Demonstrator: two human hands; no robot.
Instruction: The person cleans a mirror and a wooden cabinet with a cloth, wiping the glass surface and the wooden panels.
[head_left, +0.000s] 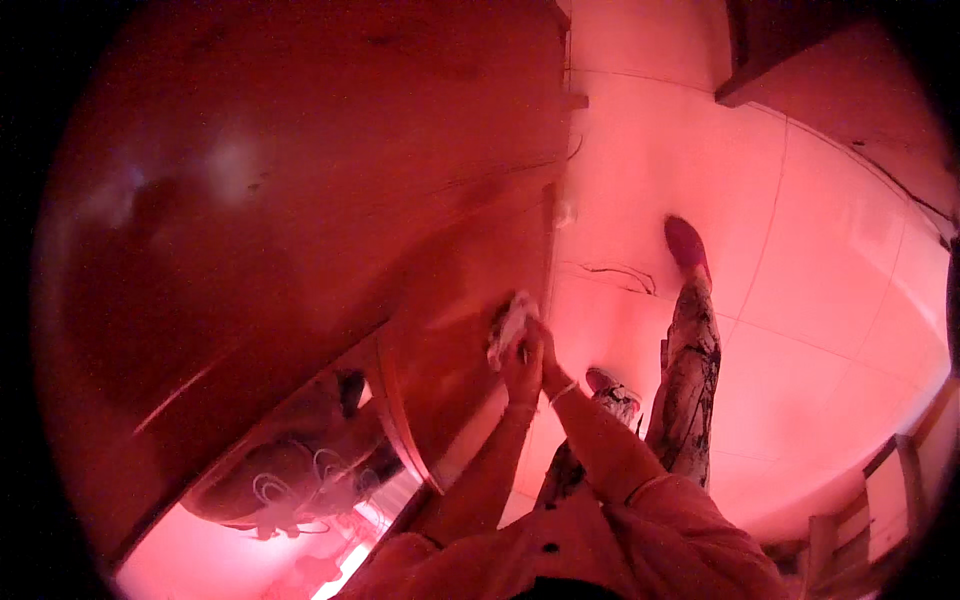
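A crumpled pale cloth [511, 328] is bunched at the ends of my hands, close beside a dark, glossy wooden panel [300, 220]. My left hand [522, 376] is closed on the cloth's near end, thumb toward the right. Pressed against it, my right hand [546, 350] also has its fingers closed on the cloth. Parts of both hands' fingers are hidden by the cloth and each other. Whether the cloth touches the wood, I cannot tell. Red light tints everything.
A mirror [290, 480] in a curved wooden frame stands at lower left. Pale tiled floor [800, 260] spreads to the right, with a thin dark strand [620, 272] on it. Wooden furniture [885, 500] stands at lower right, and a dark piece [830, 90] at upper right.
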